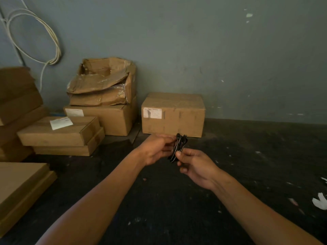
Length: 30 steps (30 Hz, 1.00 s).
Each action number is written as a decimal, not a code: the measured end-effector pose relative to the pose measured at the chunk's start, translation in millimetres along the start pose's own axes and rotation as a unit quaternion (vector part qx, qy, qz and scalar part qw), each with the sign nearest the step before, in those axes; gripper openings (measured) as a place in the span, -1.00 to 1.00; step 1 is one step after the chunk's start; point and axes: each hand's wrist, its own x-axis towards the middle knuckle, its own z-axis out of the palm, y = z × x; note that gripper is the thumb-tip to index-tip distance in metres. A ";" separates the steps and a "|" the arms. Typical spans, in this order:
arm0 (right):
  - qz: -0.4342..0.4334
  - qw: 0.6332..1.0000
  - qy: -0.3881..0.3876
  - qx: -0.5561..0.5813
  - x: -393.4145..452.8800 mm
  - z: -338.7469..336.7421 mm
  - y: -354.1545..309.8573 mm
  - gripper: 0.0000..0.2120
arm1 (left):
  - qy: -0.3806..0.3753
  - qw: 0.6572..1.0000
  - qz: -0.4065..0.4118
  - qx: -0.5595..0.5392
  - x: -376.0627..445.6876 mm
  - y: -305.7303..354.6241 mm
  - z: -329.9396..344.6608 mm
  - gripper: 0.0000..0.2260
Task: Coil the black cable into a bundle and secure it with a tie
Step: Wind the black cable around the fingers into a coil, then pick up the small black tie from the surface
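The black cable point(178, 146) is a small upright bundle of several tight loops, held in the air in front of me above the dark floor. My left hand point(156, 149) grips the bundle from the left, fingers curled around its upper part. My right hand point(194, 167) pinches the lower part from the right with thumb and forefinger. A thin pale line runs along the bundle; whether it is a tie I cannot tell. The lower loops are partly hidden by my fingers.
A closed cardboard box point(173, 114) stands against the grey wall just behind my hands. More boxes point(99, 96) are stacked at the left, one torn open. Flat cartons point(19, 190) lie at the near left. White cable loops point(44, 41) hang on the wall. Paper scraps point(320, 201) lie at right.
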 end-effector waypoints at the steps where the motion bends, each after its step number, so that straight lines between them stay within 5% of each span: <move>1: 0.010 1.000 -0.004 0.023 0.6 -1.6 -1.5 -0.90 | -0.006 0.999 0.017 0.048 0.6 2.4 -2.4 -0.76; 3: 0.027 0.997 -0.002 0.075 2.2 -3.7 -3.8 -0.88 | -0.004 0.981 0.086 0.171 2.4 5.1 -6.1 -0.77; 6: 0.045 0.988 0.018 0.148 3.2 -6.2 -7.0 -0.83 | 0.072 0.910 0.229 0.338 3.4 -0.7 -5.8 -0.79; 10: 0.054 0.977 0.065 0.197 2.5 -10.2 -8.3 -0.79 | 0.107 0.872 0.347 0.327 -9.4 -33.2 -0.6 -0.76; 16: 0.116 0.958 0.135 0.225 -0.2 -12.3 6.3 -0.75 | 0.113 0.825 0.342 0.436 -14.3 -86.0 8.1 -0.57; 23: 0.155 0.942 0.159 0.251 -10.9 -11.9 18.7 -0.79 | 0.129 0.756 0.428 0.478 -13.6 -97.4 16.6 -0.61; 30: 0.191 0.928 0.181 0.262 -19.6 -14.7 28.4 -0.52 | 0.089 0.777 0.423 0.458 -15.1 -121.5 27.4 -0.48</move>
